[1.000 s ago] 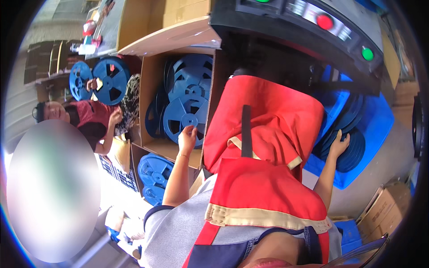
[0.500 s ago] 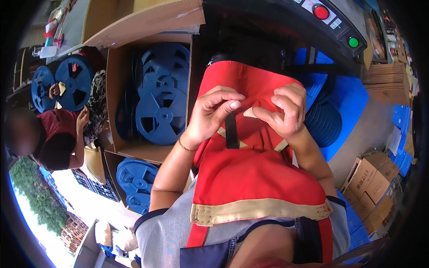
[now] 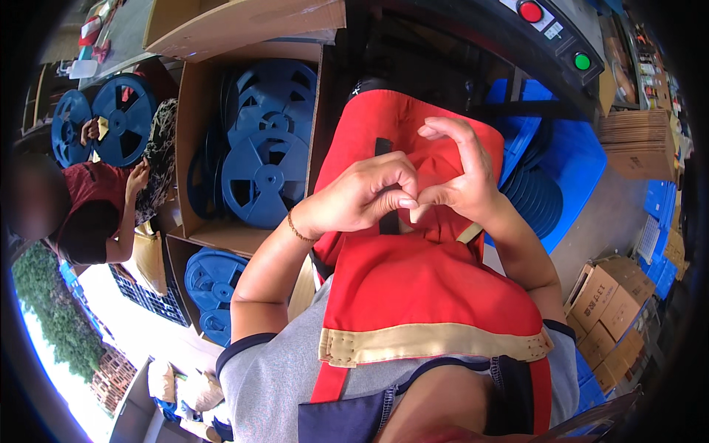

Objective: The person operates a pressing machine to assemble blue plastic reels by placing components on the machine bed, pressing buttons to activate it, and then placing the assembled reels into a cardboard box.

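My left hand is in front of my red apron, its thumb and forefinger pinched together at the tip of my right thumb. Whether anything thin lies in that pinch is hidden. On my right hand the index finger arches up and the thumb reaches across to the left fingertips, leaving a wide gap between them. A small pale tan piece shows at the right thumb's tip; it looks like a finger cover, though its kind is unclear. A black strap hangs on the apron behind the left fingers.
Blue plastic reels fill a cardboard box on the left. A blue bin with dark discs stands right. Ahead is a machine panel with a red button and a green button. Another person handles reels far left.
Both hands have come together lower on the apron. The left fingers moved right to meet the right thumb, and the right index finger has lifted and spread away from the thumb.
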Tool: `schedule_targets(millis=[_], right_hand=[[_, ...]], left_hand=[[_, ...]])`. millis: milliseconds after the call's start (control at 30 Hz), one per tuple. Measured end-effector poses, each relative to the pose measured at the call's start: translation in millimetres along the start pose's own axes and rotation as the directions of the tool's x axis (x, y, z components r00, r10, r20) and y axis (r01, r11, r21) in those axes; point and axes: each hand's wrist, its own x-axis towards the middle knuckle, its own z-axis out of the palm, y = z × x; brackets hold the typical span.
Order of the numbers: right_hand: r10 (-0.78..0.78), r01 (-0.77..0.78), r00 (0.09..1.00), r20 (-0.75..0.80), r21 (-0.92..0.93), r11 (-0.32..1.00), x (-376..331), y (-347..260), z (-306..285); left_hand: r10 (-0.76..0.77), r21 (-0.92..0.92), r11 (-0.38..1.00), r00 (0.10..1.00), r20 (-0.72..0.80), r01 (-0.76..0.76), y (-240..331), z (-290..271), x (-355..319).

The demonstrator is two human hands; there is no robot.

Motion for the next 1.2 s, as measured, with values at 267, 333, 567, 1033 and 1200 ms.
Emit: schedule_targets(millis=[267, 333, 567, 1033, 1200], right_hand=[[0.047, -0.122, 0.965, 0.259, 0.281, 0.952, 3, -2, 1], [-0.002, -0.069, 0.963, 0.271, 0.254, 0.965, 5, -6, -1], [-0.168, 0.098, 0.942, 0.292, 0.237, 0.966, 4, -9, 5], [0.286, -0.325, 0.924, 0.254, 0.127, 0.937, -9, -2, 16], [0.445, -0.470, 0.838, 0.314, 0.004, 0.882, -31, 18, 29]], left_hand=[[-0.007, -0.006, 1.000, 1.000, 0.007, 0.007, -1, 17, -8], [-0.014, -0.012, 1.000, 0.999, -0.036, 0.013, -1, 21, -10], [-0.217, -0.258, 0.942, 0.976, 0.023, 0.216, -7, 29, -15], [-0.430, -0.273, 0.898, 0.556, -0.711, 0.346, -124, -3, -85], [-0.060, 0.138, 0.376, 0.173, -0.983, 0.916, -234, -86, -195]])
